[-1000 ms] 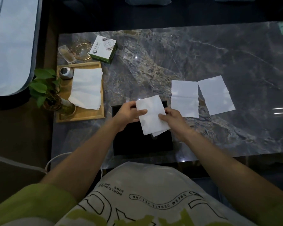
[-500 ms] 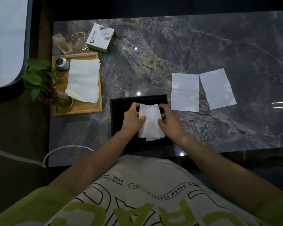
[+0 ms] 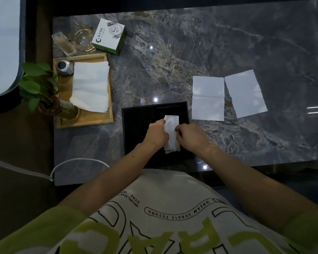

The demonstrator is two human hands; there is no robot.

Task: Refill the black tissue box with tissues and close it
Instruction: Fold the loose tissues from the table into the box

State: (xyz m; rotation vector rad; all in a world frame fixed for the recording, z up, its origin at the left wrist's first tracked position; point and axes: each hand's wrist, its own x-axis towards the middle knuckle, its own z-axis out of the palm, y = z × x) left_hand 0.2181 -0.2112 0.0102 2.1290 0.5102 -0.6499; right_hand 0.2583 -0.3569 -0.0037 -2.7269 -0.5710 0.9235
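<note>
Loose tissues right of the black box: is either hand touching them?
No, left hand and right hand hold a folded tissue over the black tissue box.

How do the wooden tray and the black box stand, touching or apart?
Apart: the head view shows a strip of marble between the tray and the box.

This looks like a home living room, dimly lit. A dark, marble-patterned coffee table (image 3: 228,52) fills the view, glossy enough to mirror small ceiling lights (image 3: 155,99). At its left end a wooden tray (image 3: 84,123) carries a stack of tissues (image 3: 90,87), a small metal jar (image 3: 63,66) and a leafy houseplant (image 3: 37,83). A glass dish (image 3: 82,38) and a green-and-white carton (image 3: 108,38) sit beyond it, with pale upholstery (image 3: 2,43) further left.
</note>
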